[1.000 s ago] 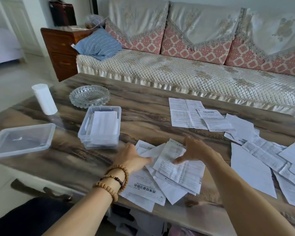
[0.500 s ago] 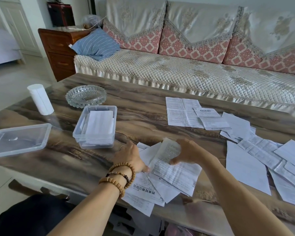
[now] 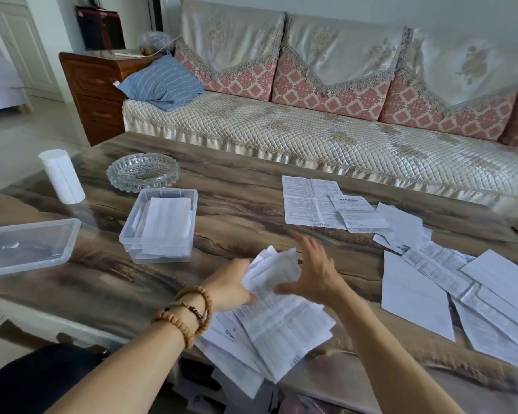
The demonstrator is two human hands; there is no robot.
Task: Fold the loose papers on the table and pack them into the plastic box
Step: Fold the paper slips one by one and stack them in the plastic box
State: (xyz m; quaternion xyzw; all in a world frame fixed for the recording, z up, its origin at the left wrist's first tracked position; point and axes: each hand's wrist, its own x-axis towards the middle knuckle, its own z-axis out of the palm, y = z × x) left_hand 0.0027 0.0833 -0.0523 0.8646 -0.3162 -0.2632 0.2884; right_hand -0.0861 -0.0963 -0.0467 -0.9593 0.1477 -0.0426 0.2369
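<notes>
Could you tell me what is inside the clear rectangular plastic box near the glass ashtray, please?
The clear rectangular plastic box holds a stack of folded white papers, the top one plain and lying flat. How many sheets lie beneath it, and any print on them, stays covered.

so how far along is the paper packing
Done: some folded white papers already lie in the clear plastic box, whose lid sits off to its left. In hand: the left hand grips a printed sheet, the right hand open beside it. Left: many loose sheets across the table.
</notes>
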